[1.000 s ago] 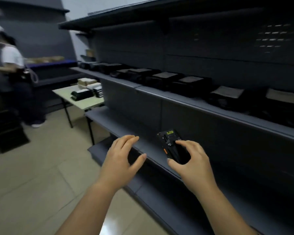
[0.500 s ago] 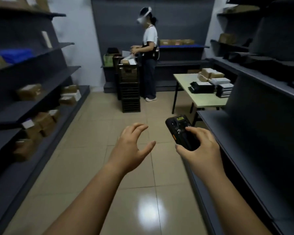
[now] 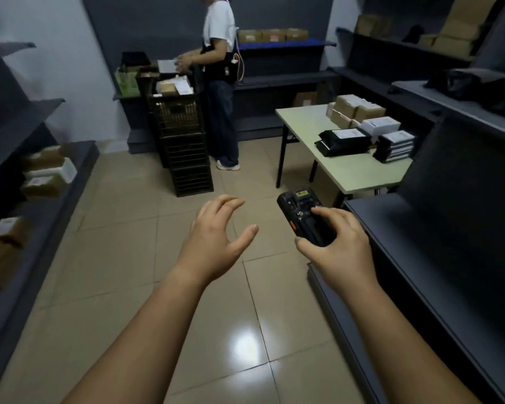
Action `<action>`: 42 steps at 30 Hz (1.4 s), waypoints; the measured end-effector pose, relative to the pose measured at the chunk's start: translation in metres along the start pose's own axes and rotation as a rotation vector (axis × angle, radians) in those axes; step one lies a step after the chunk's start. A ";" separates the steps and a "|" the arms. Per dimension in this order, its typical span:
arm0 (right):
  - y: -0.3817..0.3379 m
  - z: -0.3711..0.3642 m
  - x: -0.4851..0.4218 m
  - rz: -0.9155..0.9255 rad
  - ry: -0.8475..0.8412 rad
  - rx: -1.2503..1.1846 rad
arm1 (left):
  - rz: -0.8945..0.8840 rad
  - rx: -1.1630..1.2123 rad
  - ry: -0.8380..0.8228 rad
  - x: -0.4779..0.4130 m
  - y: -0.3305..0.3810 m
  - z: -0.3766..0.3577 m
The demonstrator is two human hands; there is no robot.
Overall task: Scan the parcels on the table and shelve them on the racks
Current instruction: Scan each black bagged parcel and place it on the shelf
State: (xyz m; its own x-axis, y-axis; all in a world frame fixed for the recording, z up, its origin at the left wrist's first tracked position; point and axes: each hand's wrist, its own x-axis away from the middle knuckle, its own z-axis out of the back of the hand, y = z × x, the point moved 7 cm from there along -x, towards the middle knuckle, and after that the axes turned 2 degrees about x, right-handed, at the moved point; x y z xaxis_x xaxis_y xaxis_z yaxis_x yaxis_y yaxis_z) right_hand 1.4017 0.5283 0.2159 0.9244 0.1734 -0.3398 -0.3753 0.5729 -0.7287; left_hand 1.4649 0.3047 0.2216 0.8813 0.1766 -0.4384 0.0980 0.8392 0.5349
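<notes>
Ahead and to the right, on the pale green tabletop, sit the parcels not yet shelved: brown cardboard boxes at the far end, a white carton, a flat black parcel with a white label and a stack of thin black-and-white boxes nearest the dark grey metal rack. All of them lie well apart from the hands.

The right hand grips a black handheld scanner, thumb on its near side and fingers curled over its top. The left hand hangs over the floor tiles, relaxed and spread, holding nothing.

The cardboard boxes look stiff and probably light; taking one by two opposite sides should be secure for the free hand. The flat black parcel appears to have a smooth wrapping, so it may be slippery and may sag, and it is better held from beneath. The thin boxes would likely slide off one another if lifted as a stack, so one at a time seems safer.

Stacked black plastic crates stand across the aisle beside a second person; the top crate holds pale cartons and white packets, while the lower crates' contents cannot be made out.
</notes>
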 end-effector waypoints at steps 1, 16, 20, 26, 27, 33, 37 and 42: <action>0.007 -0.010 -0.021 -0.017 0.009 0.003 | -0.008 0.006 -0.016 -0.021 -0.013 -0.011; -0.006 -0.231 -0.400 0.113 -0.097 -0.091 | 0.077 -0.047 0.089 -0.355 -0.238 -0.043; 0.012 -0.280 -0.484 0.078 -0.075 -0.083 | 0.071 -0.030 0.058 -0.443 -0.297 -0.073; 0.091 -0.297 -0.612 -0.134 0.106 0.041 | -0.090 0.071 -0.154 -0.621 -0.331 -0.183; 0.106 -0.290 -0.627 -0.192 0.150 0.060 | -0.132 0.099 -0.203 -0.649 -0.325 -0.205; 0.189 -0.222 -0.660 -0.513 0.441 0.177 | -0.454 0.226 -0.489 -0.763 -0.248 -0.340; 0.242 -0.186 -0.650 -0.686 0.582 0.223 | -0.578 0.294 -0.655 -0.787 -0.201 -0.427; 0.307 -0.155 -0.654 -0.804 0.692 0.220 | -0.667 0.328 -0.766 -0.811 -0.149 -0.515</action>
State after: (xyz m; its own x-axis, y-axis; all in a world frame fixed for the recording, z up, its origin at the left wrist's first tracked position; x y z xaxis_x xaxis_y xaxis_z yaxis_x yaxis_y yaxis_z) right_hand 0.6718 0.4669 0.1227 0.6296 -0.7673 -0.1218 0.4081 0.4599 -0.7886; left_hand 0.4975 0.3011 0.1259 0.6480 -0.7337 -0.2044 0.6871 0.4474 0.5725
